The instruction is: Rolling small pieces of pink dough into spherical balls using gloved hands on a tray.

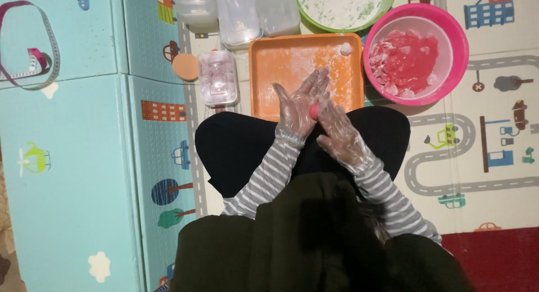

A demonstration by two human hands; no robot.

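Both my hands wear clear plastic gloves and press together over the near edge of an orange tray [269, 56] dusted with white flour. A small pink dough ball [314, 109] sits pinched between my left hand [300, 104] and my right hand [342, 137]; only a sliver of it shows. To the right stands a pink bowl [457, 45] holding red-pink dough pieces [407, 59]. A small white dough piece [346, 48] rests in the tray's far right corner.
A clear box of pale pink pieces [218, 78] with an orange round lid [186, 67] stands left of the tray. Clear containers [238, 14] and a green floured bowl [343, 8] stand behind. A measuring tape [33, 56] lies far left on the play mat.
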